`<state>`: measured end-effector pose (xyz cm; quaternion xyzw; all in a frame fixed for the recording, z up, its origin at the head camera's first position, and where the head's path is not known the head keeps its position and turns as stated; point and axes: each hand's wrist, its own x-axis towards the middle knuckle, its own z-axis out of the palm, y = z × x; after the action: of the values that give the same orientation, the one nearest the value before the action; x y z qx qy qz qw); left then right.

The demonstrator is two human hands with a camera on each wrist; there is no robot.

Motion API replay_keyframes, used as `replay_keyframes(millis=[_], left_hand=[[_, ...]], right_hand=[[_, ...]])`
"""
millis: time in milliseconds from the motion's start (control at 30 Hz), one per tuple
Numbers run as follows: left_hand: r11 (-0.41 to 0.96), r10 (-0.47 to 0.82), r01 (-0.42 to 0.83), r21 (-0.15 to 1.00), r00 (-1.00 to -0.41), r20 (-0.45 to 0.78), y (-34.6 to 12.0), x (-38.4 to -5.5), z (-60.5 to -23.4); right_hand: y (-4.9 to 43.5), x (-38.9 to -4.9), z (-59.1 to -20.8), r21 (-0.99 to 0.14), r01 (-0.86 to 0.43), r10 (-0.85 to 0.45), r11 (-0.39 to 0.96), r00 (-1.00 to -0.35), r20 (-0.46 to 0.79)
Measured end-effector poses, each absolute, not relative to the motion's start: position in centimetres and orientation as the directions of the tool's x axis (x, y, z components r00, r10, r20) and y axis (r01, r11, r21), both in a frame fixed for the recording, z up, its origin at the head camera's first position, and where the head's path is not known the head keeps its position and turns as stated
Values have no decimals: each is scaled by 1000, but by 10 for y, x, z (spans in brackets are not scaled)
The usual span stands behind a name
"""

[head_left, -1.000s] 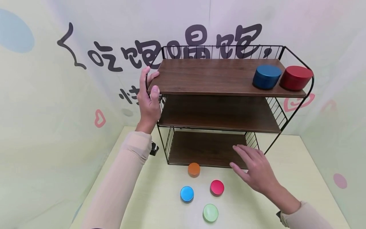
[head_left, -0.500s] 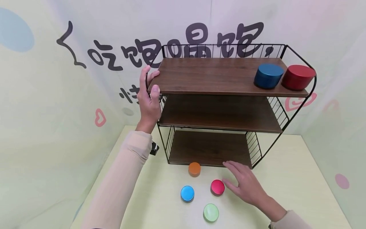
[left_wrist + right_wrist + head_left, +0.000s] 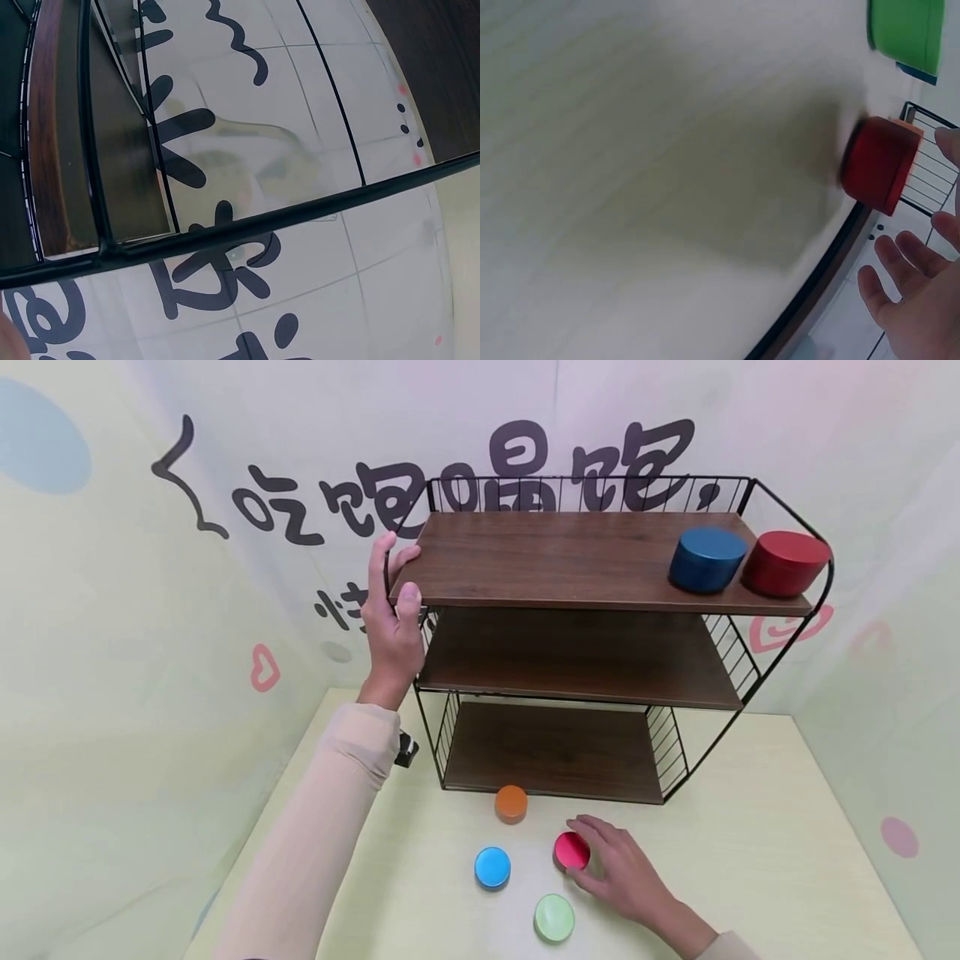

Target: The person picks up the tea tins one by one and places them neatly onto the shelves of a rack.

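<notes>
My left hand [image 3: 393, 627] grips the upper left side of a three-tier wood and black wire shelf rack [image 3: 570, 564], thumb at the top board's front corner. The left wrist view shows the rack's black wire side [image 3: 247, 221] with a sliver of that hand at the lower left edge. On the table, my right hand [image 3: 618, 872] reaches around a small round red tin [image 3: 572, 852], fingers behind it and thumb in front. Seen from the right wrist, the fingers [image 3: 907, 262] are spread, with a gap to the red tin [image 3: 881, 165].
Around the red tin stand an orange tin [image 3: 512, 804], a light blue tin [image 3: 492, 867] and a light green tin [image 3: 554, 917]. Two larger tins, dark blue [image 3: 707, 560] and dark red [image 3: 786, 564], sit at the right end of the top board. Printed curtains surround the table [image 3: 420, 893].
My right hand has come down and leftward from in front of the bottom board to the small red tin. The left hand keeps its grip on the rack.
</notes>
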<state>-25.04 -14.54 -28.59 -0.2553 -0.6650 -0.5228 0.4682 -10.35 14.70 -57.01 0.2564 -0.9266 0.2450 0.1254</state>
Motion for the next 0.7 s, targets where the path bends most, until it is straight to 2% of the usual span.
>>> replay_keyframes(millis=[367, 700], left_hand=[[322, -149, 831, 453, -428, 891, -146, -250, -286], [341, -146, 828, 446, -422, 895, -146, -251, -287]], right_hand=[[145, -98, -591, -403, -533, -396, 744, -837, 377], [143, -99, -595, -426, -532, -370, 732, -835, 408]])
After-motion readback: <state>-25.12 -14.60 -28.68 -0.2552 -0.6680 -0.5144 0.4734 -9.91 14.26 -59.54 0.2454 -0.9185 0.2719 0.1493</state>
